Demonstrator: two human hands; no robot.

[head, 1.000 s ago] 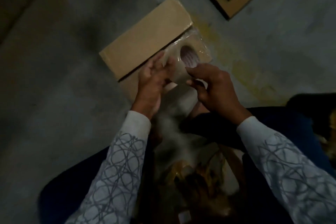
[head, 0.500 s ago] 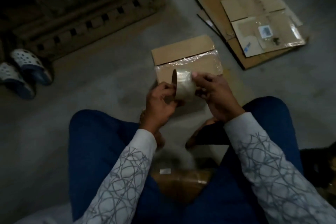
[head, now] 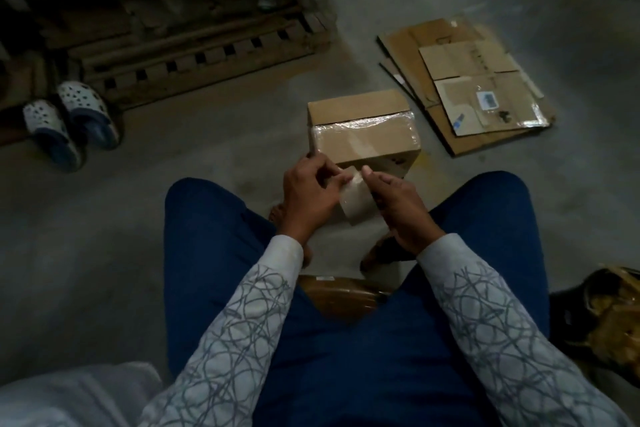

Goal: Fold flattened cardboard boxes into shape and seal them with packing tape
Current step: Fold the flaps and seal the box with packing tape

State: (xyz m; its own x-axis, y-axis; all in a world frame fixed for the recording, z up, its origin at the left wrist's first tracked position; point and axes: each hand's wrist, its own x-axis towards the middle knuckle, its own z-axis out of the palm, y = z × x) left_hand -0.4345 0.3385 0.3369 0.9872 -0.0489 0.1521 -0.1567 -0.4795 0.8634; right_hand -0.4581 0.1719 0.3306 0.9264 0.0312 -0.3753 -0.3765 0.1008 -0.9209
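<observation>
Head view. A seated person in blue trousers (head: 221,239) and patterned grey sleeves (head: 242,315) works over a concrete floor (head: 145,204).

The tape roll (head: 356,204) is held between both hands above the gap between the knees, just in front of the near edge of the cardboard box (head: 363,135).

- **Left hand** (head: 308,194): its grip is closed on the roll's upper left edge, with the fingertips curled in and pinching there.
- **Right hand** (head: 398,208): its grip is closed on the roll's right side, fingers bent against it and thumb pointing up.

The box stands on the floor, folded into shape. A glossy band of clear tape (head: 363,123) runs across its top seam and down its sides. The left hand overlaps the box's near left corner; whether they touch cannot be told.

A stack of flattened cardboard (head: 460,59) lies on the floor to the right of the box and well apart from it. Its top sheet carries a small label.

At far left a pair of perforated sandals (head: 69,121) sits beside a wooden pallet (head: 194,48). A crumpled brown bag (head: 613,319) lies at the right edge.
</observation>
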